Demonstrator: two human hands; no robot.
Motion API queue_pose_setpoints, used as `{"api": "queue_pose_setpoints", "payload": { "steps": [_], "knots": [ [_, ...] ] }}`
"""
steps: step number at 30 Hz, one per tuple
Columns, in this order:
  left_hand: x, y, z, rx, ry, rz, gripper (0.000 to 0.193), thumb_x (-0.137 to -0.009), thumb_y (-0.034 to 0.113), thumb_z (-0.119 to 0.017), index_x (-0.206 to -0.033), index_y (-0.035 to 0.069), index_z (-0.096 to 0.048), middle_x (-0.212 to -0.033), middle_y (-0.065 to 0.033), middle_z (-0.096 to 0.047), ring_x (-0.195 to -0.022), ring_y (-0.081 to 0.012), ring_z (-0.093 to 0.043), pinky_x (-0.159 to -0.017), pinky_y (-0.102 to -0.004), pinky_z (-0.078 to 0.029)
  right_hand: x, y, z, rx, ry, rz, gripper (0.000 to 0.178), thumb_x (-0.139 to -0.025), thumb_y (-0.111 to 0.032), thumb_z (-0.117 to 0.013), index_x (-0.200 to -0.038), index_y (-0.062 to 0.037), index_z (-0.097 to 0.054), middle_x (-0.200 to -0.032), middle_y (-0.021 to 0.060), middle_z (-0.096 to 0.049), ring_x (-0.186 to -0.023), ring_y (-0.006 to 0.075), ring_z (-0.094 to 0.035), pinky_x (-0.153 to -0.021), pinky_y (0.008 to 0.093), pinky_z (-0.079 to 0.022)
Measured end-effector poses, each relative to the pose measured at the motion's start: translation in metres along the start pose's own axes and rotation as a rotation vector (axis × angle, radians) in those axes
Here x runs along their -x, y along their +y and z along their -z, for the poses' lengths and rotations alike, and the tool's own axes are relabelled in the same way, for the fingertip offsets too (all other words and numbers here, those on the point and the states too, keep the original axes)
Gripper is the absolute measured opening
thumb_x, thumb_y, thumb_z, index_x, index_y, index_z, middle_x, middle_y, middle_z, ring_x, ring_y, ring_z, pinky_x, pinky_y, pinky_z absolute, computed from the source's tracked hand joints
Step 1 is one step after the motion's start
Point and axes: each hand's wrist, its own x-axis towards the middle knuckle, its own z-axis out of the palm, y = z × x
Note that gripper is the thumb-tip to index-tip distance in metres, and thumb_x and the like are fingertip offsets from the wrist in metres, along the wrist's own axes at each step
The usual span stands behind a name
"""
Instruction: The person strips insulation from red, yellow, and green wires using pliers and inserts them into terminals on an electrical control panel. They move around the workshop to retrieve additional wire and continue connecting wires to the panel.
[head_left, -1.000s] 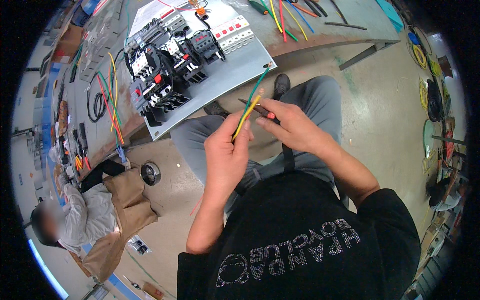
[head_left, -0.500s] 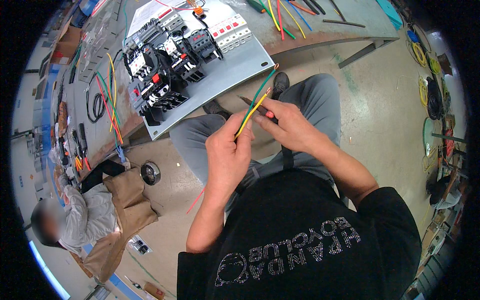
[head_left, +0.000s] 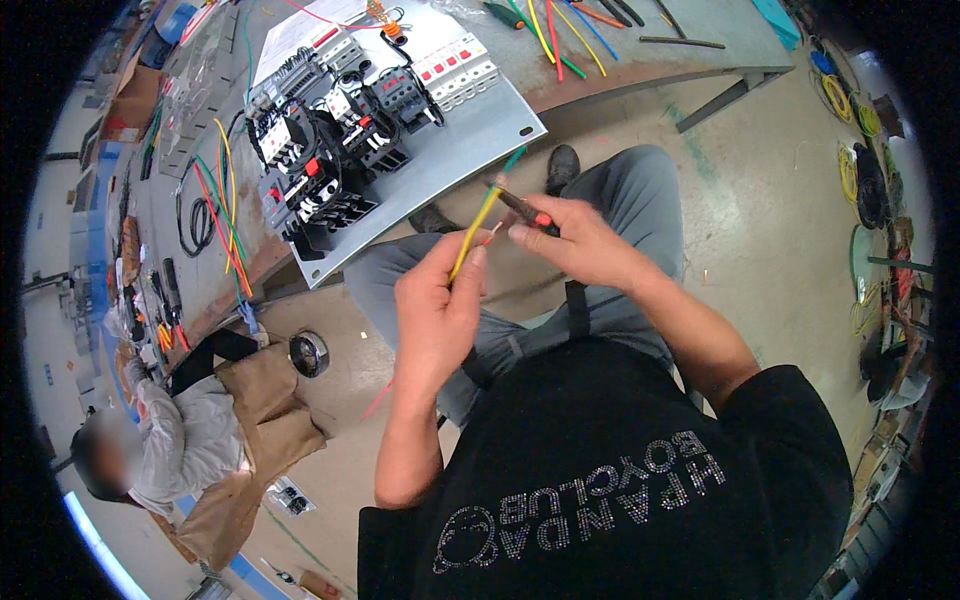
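Note:
My left hand (head_left: pixel 440 300) pinches a small bunch of wires between thumb and fingers. A yellow wire (head_left: pixel 471 235) slants up and away from the grip, and a green wire (head_left: pixel 515 160) shows behind it. The short end of a red wire (head_left: pixel 490 238), its copper bare, sticks out toward my right hand; a red length (head_left: pixel 378 399) trails below my left wrist. My right hand (head_left: pixel 580 243) is closed around a dark-jawed hand tool with red on its handles, apparently pliers (head_left: pixel 522 208). The jaws are at the yellow wire's upper part; whether they grip it is unclear.
Just beyond my hands, a grey metal plate (head_left: pixel 430 180) carrying contactors and breakers (head_left: pixel 458 72) overhangs the workbench edge (head_left: pixel 640 85). Loose coloured wires (head_left: pixel 222 215) lie on the bench. To the left sits a co-worker (head_left: pixel 190 430). Wire coils (head_left: pixel 868 190) line the right side.
The pliers have come up against the yellow wire. A bare-ended red wire now shows at my left fingers. My left hand has shifted slightly left and down, and the green wire shows less.

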Motion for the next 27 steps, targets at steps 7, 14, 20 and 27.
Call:
{"api": "queue_pose_setpoints", "payload": {
  "steps": [7,14,20,27],
  "knots": [
    [0.001,0.010,0.015,0.473,-0.045,0.187,0.022,-0.102,0.018,-0.055,-0.117,0.005,-0.064,-0.071,0.0017,-0.057,-0.052,-0.0010,-0.034,-0.047,-0.0192,-0.025,0.009,-0.005,0.005,-0.112,-0.028,0.011,0.051,-0.099,-0.031,-0.060,-0.143,-0.0067,-0.049,-0.105,0.0054,-0.067,-0.096,0.0123,-0.058,-0.085,0.0308,-0.048],
    [0.000,0.010,0.018,0.653,-0.036,0.190,0.023,-0.102,0.020,-0.055,-0.116,0.003,-0.061,-0.065,0.0020,-0.047,-0.049,-0.0035,-0.032,-0.044,-0.0210,-0.022,0.014,-0.031,-0.007,0.059,0.062,0.186,0.052,-0.096,-0.023,-0.060,-0.142,-0.0017,-0.048,-0.112,0.0168,-0.066,-0.097,0.0251,-0.065,-0.087,0.0353,-0.051],
    [0.003,0.015,0.015,0.654,-0.026,0.198,0.021,-0.102,0.020,-0.056,-0.113,0.003,-0.063,-0.065,0.0054,-0.045,-0.053,-0.0012,-0.031,-0.046,-0.0196,-0.022,0.014,-0.027,-0.015,0.159,0.144,0.295,0.049,-0.096,-0.022,-0.059,-0.139,-0.0010,-0.048,-0.119,0.0236,-0.063,-0.106,0.0382,-0.064,-0.090,0.0432,-0.050],
    [0.004,0.016,0.010,0.535,0.042,0.122,0.017,-0.100,0.016,-0.060,-0.110,0.003,-0.063,-0.068,0.0077,-0.045,-0.057,-0.0004,-0.035,-0.048,-0.0193,-0.024,0.015,-0.026,-0.017,0.124,0.196,0.374,0.049,-0.095,-0.020,-0.060,-0.138,-0.0009,-0.048,-0.114,0.0248,-0.064,-0.102,0.0416,-0.063,-0.088,0.0460,-0.050]
  ]
}}
